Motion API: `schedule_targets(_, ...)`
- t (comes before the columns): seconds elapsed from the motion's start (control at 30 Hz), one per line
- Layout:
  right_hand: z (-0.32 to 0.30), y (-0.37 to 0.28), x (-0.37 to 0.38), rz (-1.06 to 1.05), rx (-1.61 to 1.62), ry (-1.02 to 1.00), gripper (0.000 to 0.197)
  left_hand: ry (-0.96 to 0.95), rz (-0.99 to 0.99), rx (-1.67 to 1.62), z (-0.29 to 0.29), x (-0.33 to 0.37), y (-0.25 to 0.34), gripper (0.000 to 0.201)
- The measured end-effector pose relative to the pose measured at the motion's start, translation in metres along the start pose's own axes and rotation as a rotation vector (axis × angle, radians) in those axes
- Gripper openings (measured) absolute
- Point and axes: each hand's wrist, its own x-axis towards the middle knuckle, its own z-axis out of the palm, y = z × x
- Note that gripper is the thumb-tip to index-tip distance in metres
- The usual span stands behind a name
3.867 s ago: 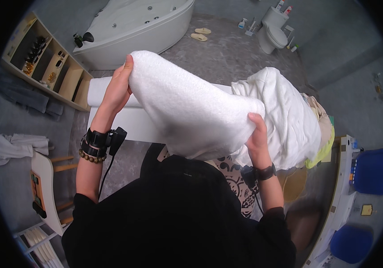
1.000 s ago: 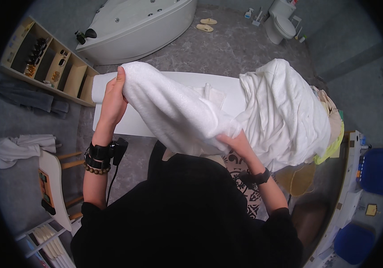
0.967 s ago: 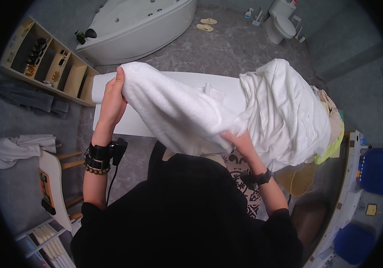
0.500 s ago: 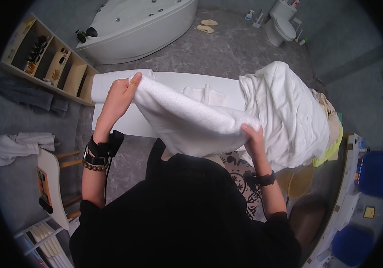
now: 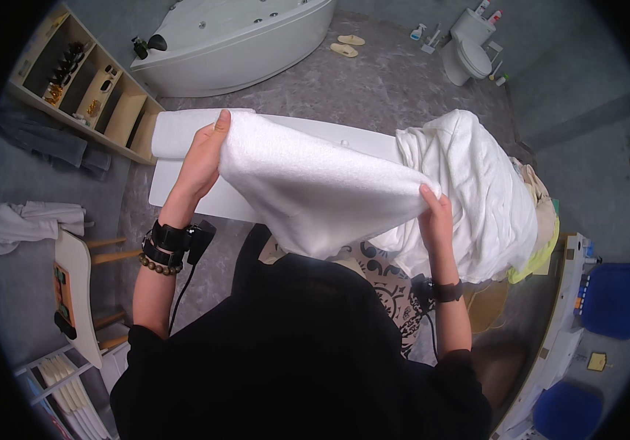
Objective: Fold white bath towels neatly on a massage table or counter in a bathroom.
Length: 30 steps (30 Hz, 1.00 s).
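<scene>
A white towel [image 5: 315, 176] is stretched between my two hands, above the near edge of a white table [image 5: 205, 198]. My left hand [image 5: 206, 150] grips its upper left corner, thumb on top. At the lower right, my right hand [image 5: 436, 213] pinches the other corner. The towel sags in the middle toward my lap. Right beside my right hand lies a large heap of white cloth [image 5: 476, 191] on the table. A folded white towel [image 5: 175, 136] rests at the table's left end, behind my left hand. The fingers under the cloth are mostly hidden.
A wooden shelf [image 5: 120, 117] with small bottles stands at the far left. Beyond the table are a bathtub [image 5: 241, 70], a pair of slippers [image 5: 344, 50] and a toilet [image 5: 467, 55]. A chair [image 5: 78, 293] is at my left; a pale counter [image 5: 550, 337] runs along the right.
The towel has been pulled tauter and its right corner raised slightly, with my right hand moving a little up and right. It now covers more of the small white cloth on the table.
</scene>
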Motion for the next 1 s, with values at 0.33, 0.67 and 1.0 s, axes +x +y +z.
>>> schedule_targets(0.33, 0.007, -0.016, 0.002, -0.007, -0.108, 0.062, 0.031, -0.208, -0.004, -0.034, -0.018, -0.014, 0.003, 0.04)
schedule_targets(0.67, -0.016, 0.004, 0.022, -0.224, -0.807, 0.024, 0.035, -0.182, -0.055, 0.441, -0.019, -0.007, -0.022, 0.04)
schedule_targets(1.0, -0.003, -0.028, 0.017, -0.167, -1.027, 0.012, 0.03, -0.187, -0.016, 0.265, -0.023, 0.003, -0.026, 0.042)
